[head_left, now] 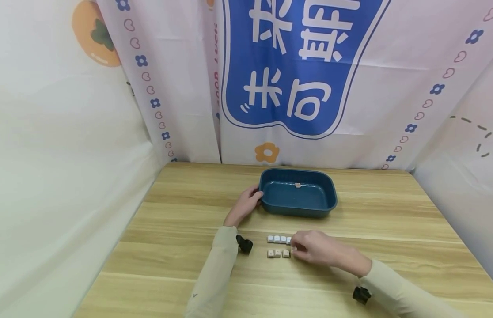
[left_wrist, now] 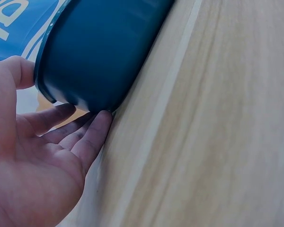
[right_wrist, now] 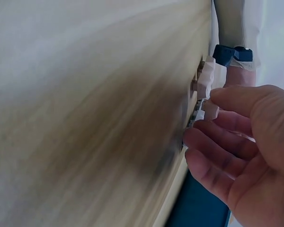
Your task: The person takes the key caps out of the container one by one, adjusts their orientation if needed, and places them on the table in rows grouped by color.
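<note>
My left hand [head_left: 248, 203] holds the left end of a dark blue plastic tub [head_left: 296, 213], thumb at the rim and fingers against the outer wall. The left wrist view shows those fingertips [left_wrist: 102, 120] low on the tub's corner, close to the table. Over the table's middle, my right hand [head_left: 318, 248] pinches a small beige keycap [right_wrist: 210, 109] between thumb and fingers. Just left of it runs a row of white keycaps [head_left: 276, 239], its right end partly covered by the fingers. Nearer me lies a row of three beige keycaps [head_left: 277, 253].
One more keycap [head_left: 297, 185] sits inside the tub by its far wall. The wooden table [head_left: 183, 247] meets a printed cloth [head_left: 183, 110] at its back edge, with white cloth along both sides. Black wrist cameras [head_left: 244, 244] are strapped over both sleeves.
</note>
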Demonstrator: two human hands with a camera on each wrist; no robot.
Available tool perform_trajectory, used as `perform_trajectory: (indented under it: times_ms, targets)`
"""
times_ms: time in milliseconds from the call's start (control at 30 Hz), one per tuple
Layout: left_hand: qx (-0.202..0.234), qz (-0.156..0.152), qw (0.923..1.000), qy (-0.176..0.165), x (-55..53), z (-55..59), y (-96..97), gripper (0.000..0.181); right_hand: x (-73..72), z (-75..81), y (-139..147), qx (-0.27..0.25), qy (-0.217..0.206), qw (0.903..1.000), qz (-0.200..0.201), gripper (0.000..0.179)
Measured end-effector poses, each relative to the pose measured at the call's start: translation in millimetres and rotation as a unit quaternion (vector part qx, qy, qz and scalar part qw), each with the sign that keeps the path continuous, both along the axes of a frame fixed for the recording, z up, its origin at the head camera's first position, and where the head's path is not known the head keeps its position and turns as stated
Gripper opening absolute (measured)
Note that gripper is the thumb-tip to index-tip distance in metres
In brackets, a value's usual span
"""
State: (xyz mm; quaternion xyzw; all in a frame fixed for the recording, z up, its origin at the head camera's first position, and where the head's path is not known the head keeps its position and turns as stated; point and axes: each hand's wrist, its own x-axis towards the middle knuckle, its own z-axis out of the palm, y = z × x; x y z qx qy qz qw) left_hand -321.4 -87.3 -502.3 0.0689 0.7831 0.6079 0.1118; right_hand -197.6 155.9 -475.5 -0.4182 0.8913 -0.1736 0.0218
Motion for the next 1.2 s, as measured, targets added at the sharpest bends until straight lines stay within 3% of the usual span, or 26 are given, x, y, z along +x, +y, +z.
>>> perform_trajectory:
  times_ms: [333, 1200]
  targets:
    - [0.003, 0.001, 1.0000, 0.003, 0.1, -1.1, -1.8, 0.050, 4.7, -5.5, -5.4, 0.018, -0.025, 0.9995, 0.001, 0.006]
    - [0.009, -0.001, 1.0000, -0.001, -1.1, -0.4, 0.7, 0.052, 2.7, 0.6, -7.8, 0.003, -0.014, 0.9999, -0.005, 0.008]
